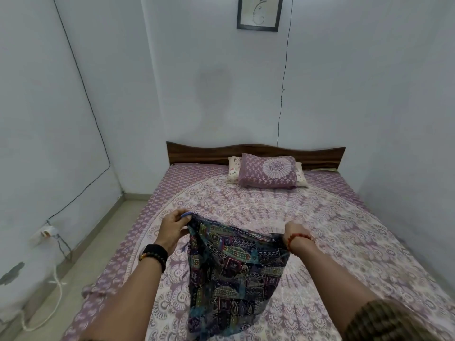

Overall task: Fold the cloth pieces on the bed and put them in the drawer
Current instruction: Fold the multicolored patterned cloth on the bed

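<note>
— From the head view, what are we holding, and why this way?

— We hold the dark patterned cloth up by its top edge. Our left hand pinches the left corner, our right hand grips the right corner, so the cloth hangs open and flat above the near part of the bed. Spread like that, we judge it ready for a first fold.

— And the surface?

— A purple mandala bedsheet covers the bed, fairly smooth. At the far end a purple pillow lies on a white pillow, against the wooden headboard.

— The room?

— Pale walls, a framed picture high on the far wall, a cable running down the left wall. We see no drawer here.
</note>
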